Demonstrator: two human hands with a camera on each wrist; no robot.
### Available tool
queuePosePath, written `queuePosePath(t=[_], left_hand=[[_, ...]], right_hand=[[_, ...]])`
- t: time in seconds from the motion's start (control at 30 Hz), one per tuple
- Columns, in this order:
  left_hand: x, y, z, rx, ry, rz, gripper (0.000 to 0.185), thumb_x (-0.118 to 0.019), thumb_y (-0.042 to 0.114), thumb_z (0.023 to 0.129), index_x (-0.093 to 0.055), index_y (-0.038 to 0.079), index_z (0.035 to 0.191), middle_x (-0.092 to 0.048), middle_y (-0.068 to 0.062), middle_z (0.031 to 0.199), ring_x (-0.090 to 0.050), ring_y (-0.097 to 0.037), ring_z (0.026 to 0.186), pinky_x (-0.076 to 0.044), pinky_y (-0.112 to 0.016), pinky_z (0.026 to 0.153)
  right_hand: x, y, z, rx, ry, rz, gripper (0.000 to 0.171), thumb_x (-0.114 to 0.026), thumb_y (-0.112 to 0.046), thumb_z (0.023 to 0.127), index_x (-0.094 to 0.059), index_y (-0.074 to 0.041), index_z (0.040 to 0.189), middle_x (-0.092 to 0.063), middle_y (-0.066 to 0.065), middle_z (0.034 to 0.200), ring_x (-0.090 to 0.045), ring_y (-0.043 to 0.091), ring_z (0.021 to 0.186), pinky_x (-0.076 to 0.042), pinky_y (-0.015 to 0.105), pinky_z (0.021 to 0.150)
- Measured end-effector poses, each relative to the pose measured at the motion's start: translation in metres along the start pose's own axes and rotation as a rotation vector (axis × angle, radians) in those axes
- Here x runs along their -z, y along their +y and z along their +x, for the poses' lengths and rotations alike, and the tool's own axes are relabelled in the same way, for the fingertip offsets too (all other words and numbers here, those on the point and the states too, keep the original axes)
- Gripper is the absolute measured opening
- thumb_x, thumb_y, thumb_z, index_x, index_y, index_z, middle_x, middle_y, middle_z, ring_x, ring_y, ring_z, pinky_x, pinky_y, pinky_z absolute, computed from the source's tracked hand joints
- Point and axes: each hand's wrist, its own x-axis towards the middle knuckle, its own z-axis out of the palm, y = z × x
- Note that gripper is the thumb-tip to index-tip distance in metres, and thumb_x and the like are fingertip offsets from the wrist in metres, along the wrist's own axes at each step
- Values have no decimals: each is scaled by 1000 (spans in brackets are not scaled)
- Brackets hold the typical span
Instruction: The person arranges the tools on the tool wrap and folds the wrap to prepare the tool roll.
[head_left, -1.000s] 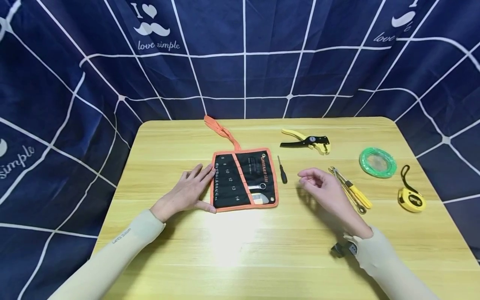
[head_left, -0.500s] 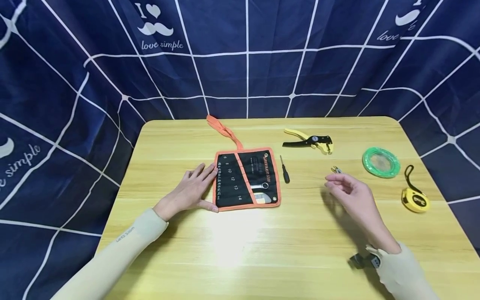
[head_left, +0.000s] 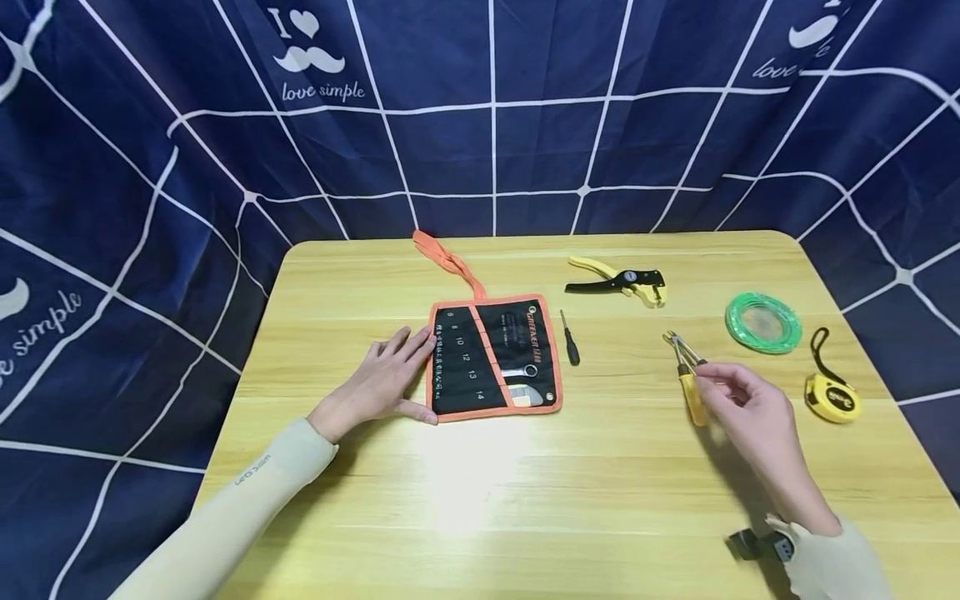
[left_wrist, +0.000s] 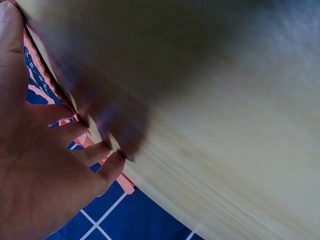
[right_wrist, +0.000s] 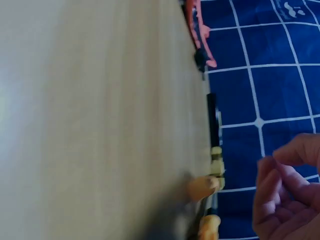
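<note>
My left hand [head_left: 390, 379] rests at the left edge of a black tool pouch [head_left: 465, 350] with orange trim, its fingers and thumb spread straight. A wrench [head_left: 513, 372] shows through the pouch's right side. My right hand [head_left: 750, 408] is over a yellow-handled tool [head_left: 692, 398], whose slim metal parts converge at the far end. In the head view the fingertips overlap the tool's right side, hiding part of it. In the right wrist view my right hand [right_wrist: 287, 195] has loosely curled fingers, thumb near index, with nothing visible between them; two yellow handle ends [right_wrist: 209, 227] lie apart from it.
A small black screwdriver [head_left: 570, 342] lies right of the pouch. Behind it is a yellow-and-black wire stripper [head_left: 626, 282]. Farther right are a green wire coil [head_left: 763, 322] and a yellow tape measure [head_left: 832, 398]. A blue gridded curtain [head_left: 420, 150] surrounds the wooden table [head_left: 525, 500].
My right hand has moved right, from beside the screwdriver to over the yellow-handled tool. The tool's visible handle now lies farther left. My left hand stays at the pouch edge.
</note>
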Motion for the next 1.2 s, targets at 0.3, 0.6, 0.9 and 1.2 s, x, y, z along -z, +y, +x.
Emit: queuePosePath(t=[0.3,0.6,0.9,1.2], left_hand=[[-2,-2,-2,-1,14,0,132,-84,74,80,-27,-1,172,-22,-21,178,-20,-52,161,-31,-74,115],[-1,-1,-2,-11,30,-6,131,-85,73,79,-29,-1,171,-22,-21,178,-20,-52,160,-31,-74,115],[-1,0,-1,-13,18,-3,131,-84,74,80,-28,-2,171,-22,-21,178,-21,-52,161,-31,-73,115],[0,0,-1,-8,14,-8,131,-85,73,80,-28,-2,171,-22,-21,178,-20,-52,161,-30,-74,115]], right_hand=[[14,22,-12,2,22,-141,26,-77,-23,104,-77,-4,123,-77,2,87,-65,9,67,-48,21,57],[21,36,-14,21,-27,-320,27,-77,-18,102,-79,-1,122,-76,6,90,-58,-5,70,-45,23,57],[24,41,-8,103,-72,-440,25,-80,-16,96,-80,1,114,-76,6,91,-62,11,78,-42,31,66],[28,39,2,28,-201,-491,23,-76,-27,100,-77,-4,102,-74,2,87,-66,21,79,-45,42,69]])
